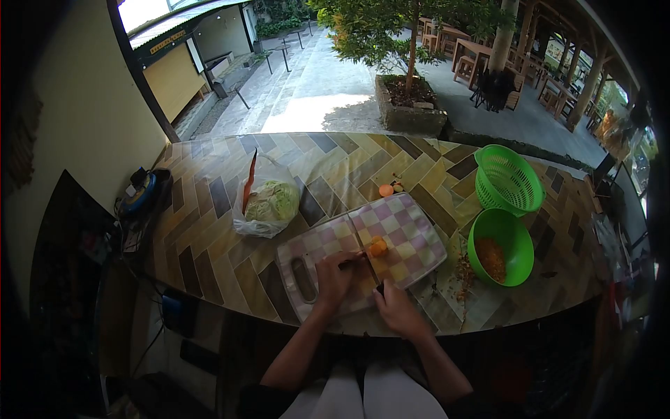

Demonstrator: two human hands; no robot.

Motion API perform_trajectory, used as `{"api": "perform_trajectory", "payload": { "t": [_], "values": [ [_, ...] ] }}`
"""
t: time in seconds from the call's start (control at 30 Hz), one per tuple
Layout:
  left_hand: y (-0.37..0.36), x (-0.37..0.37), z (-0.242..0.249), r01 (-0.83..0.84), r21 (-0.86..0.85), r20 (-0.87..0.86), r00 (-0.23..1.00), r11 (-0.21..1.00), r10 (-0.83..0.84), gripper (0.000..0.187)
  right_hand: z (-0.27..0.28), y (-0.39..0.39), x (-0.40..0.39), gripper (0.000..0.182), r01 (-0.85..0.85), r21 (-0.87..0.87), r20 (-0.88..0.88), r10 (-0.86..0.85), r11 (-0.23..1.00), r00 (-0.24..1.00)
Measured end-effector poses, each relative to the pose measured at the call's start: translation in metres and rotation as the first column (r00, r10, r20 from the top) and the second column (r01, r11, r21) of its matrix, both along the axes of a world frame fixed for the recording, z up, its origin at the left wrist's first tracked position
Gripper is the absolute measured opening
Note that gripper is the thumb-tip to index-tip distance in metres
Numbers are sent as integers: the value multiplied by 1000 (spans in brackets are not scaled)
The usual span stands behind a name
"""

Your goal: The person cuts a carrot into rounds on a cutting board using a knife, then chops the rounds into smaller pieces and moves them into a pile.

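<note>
Ok, carrot pcs [379, 246] beside L hand [336, 274].

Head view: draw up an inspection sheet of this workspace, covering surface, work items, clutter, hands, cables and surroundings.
Surface: herringbone-patterned table, with a chequered cutting board on it.
Work items: knife over the board, orange pieces beside its blade; green bowl holding orange shreds; green colander behind it.
Clutter: scraps left of the bowl; plastic bag with what looks like cabbage.
Hands: right hand grips the knife; left hand close to the blade, grip unclear.
Cables: thin cable below the table's left side.
Surroundings: tree, wooden furniture.
</note>
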State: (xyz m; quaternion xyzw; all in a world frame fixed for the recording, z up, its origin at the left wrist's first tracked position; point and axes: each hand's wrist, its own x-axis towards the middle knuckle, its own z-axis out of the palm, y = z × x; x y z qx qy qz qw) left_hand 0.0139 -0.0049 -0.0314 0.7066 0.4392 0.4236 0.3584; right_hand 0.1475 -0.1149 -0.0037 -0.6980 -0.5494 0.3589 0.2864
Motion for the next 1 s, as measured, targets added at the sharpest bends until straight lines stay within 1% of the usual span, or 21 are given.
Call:
{"api": "perform_trajectory", "payload": {
  "t": [0.07, 0.27, 0.37, 0.47, 0.57, 0.67, 0.77, 0.87, 0.97, 1.0],
  "values": [
    [1, -1, -2, 9, 2, 1, 1000, 1000, -9, 24, -6, 10, 2, 30, -5, 35, -18, 6, 999, 1000],
    [3, -1, -10, 16, -13, 56, 998, 1000, -15, 23, -9, 25, -1, 30, -11, -1, 46, 11, 1000, 999],
    [0, -1, -7, 19, 21, 35, 999, 1000, -20, 22, -21, 37, 0, 31, -37, -21, 102, 39, 999, 994],
    [-3, 0, 0, -2, -1, 26, 1000, 1000, 2, 20, -15, 38, 1, 32, -53, -53, 84, 57, 997, 995],
    [-1, 1, -6, -25, 42, 20, 1000, 999, 24, 19, -10, 21, 4, 33, -66, -41, 80, 69, 997, 994],
    [-1, 1, -3, -30, 39, 11, 999, 999, 30, 18, 5, -10, 4, 33, -27, -141, 27, 31, 990, 999],
    [-3, 2, -1, -28, 33, 12, 1000, 999, 27, 19, 1, -38, 14, 32, -50, -149, 64, 60, 987, 996],
    [-7, 1, 3, 1, 7, 57, 998, 1000, -2, 19, 12, -58, 20, 33, -37, -172, 97, 54, 984, 994],
    [-7, 0, 8, 26, 39, -9, 1000, 999, -25, 19, 8, -52, 19, 34, 17, -121, 155, 2, 992, 988],
    [-8, 0, 8, 34, 49, -13, 999, 998, -34, 19, 5, -49, 19, 34, 29, -77, 143, -17, 997, 990]
  ]
}}
